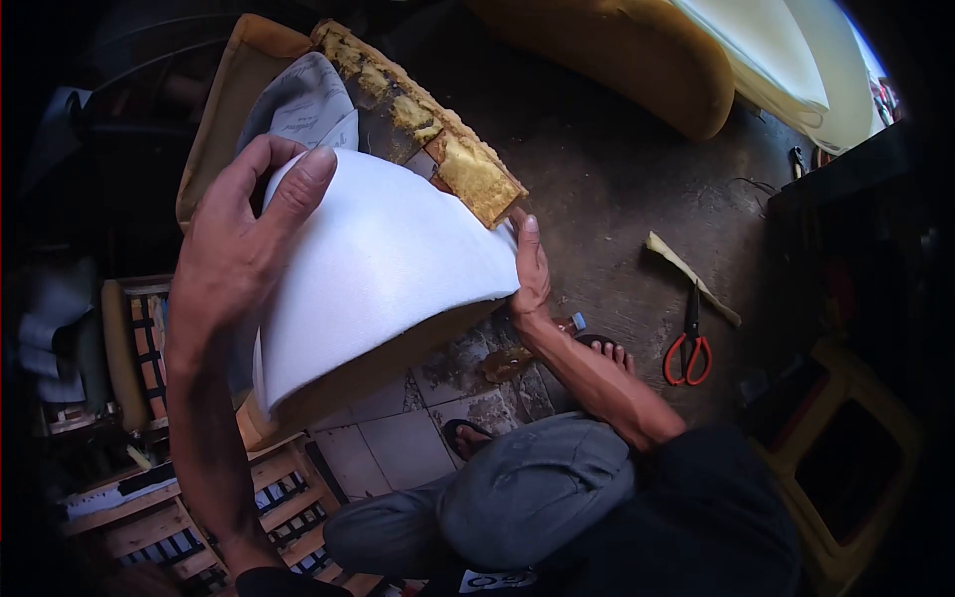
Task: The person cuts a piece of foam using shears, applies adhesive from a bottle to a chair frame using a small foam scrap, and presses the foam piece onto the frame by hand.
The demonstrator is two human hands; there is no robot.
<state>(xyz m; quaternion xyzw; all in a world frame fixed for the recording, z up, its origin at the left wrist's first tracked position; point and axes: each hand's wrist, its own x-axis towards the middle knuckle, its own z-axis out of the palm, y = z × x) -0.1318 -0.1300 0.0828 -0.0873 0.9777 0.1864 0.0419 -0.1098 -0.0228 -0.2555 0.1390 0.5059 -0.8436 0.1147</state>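
A white foam sheet curves over a brown padded furniture part whose underside shows below its lower edge. My left hand grips the sheet's upper left edge, thumb on top and fingers partly hidden behind. At the right edge, my right hand holds the sheet with its thumb up; its other fingers are mostly hidden. Just behind the sheet is a wooden frame board with torn yellow foam stuck to it. A grey printed cloth lies beyond my left hand.
Red-handled scissors lie on the dark floor beside a thin foam strip. Slatted wooden frames stand at lower left. Large brown and pale padded pieces are at the top right. A blue-capped bottle is near my foot.
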